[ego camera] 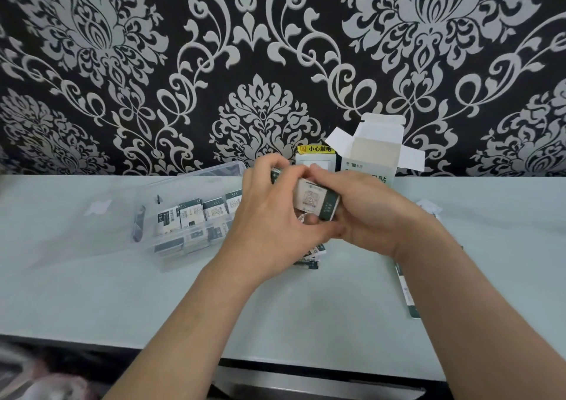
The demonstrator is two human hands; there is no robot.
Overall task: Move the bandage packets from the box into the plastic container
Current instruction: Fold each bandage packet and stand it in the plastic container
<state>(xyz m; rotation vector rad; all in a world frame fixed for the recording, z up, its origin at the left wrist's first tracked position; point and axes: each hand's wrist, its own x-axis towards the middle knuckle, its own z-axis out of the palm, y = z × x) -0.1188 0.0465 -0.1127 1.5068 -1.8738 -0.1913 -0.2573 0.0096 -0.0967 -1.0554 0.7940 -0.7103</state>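
A stack of white-and-green bandage packets is gripped between both hands above the counter. My left hand curls round its left side, my right hand round its right end. The open white box stands behind them against the wall with its flaps up. To the left lies the clear plastic container, holding several packets in rows. A few loose packets lie on the counter under my hands.
A pale counter runs to a dark front edge. A wall socket with a yellow warning label sits beside the box. Another flat green-edged pack lies at the right, partly under my right forearm. Patterned wallpaper backs the counter.
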